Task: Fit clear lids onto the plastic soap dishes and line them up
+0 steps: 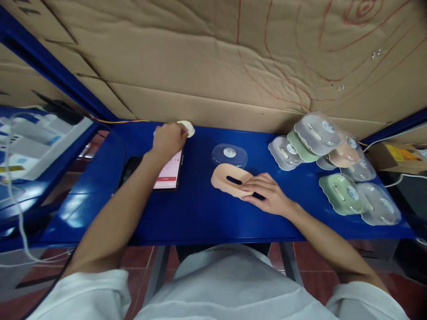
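Note:
My right hand (267, 194) is closed on the right end of a peach oval soap dish (220, 177), which has dark slots in its base and rests at the table's middle. Just behind it lies a clear oval lid (238, 156) with a round white label. Farther back, my left hand (169, 139) reaches over a phone with a lit screen (168, 174). Its fingers are pinched at the edge of a cream rounded piece (190, 129) near the cardboard wall; the fingers hide part of that piece.
Several lidded soap dishes (343, 193) in green, peach and grey are stacked and set on the right of the blue table (200, 222). A cardboard wall (187, 75) closes off the back. At far left are a white box (43, 146) and white cables (20, 222).

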### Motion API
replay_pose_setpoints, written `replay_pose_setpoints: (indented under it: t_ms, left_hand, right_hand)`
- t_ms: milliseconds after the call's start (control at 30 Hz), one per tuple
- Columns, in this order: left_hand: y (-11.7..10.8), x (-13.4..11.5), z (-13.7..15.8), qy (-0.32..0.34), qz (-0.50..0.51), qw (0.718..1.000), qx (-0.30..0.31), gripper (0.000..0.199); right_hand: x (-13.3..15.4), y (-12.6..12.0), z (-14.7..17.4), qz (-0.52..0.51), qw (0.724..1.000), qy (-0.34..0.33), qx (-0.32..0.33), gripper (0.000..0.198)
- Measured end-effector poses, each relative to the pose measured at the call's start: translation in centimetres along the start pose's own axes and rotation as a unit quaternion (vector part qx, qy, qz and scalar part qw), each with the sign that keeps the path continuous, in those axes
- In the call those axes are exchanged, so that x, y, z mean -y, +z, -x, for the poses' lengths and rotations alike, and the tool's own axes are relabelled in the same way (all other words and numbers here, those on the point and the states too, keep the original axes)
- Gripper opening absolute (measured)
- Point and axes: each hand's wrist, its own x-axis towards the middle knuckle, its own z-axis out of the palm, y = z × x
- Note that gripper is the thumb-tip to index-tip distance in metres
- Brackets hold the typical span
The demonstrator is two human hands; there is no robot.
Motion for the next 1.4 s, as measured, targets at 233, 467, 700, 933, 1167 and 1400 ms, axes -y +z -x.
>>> replay_pose_setpoints:
  t_ms: [233,467,700,933,1167,1400]
  left_hand:
    - [2.4,-6.1,6.9,0.258,-0.019,0.965,-0.033,0.029]
    - [2.9,-6.8,12.7,0.483,0.021,0.871,-0.090,0.034]
    - [2.9,-2.7,10.6,0.461,0.082,0.882,-0.060,0.055]
    - [3.1,-2.5,10.2,0.444,0.129,0.887,-0.015,0.034]
    - [3.1,-2.0,10.2,0.437,0.184,0.880,-0.020,0.031]
    - [3.2,-2.6,10.1,0.457,0.132,0.879,-0.031,0.009]
  right_hand:
    - [-1.6,-1.4,0.3,0.086,0.973,0.161,-0.143,0.024]
    - [-2.1,-0.6,0.4,0.091,0.983,0.142,-0.078,0.025]
    - [-0.7,1.0,-0.2,0.131,0.990,0.024,0.046,0.029]
    - [-0.9,1.4,-0.3,0.154,0.984,0.010,0.092,0.043]
    - [-1.8,0.5,-0.8,0.120,0.987,0.001,0.107,0.036]
    - [-2.8,-0.5,-2.3,0.142,0.982,-0.029,0.120,0.037]
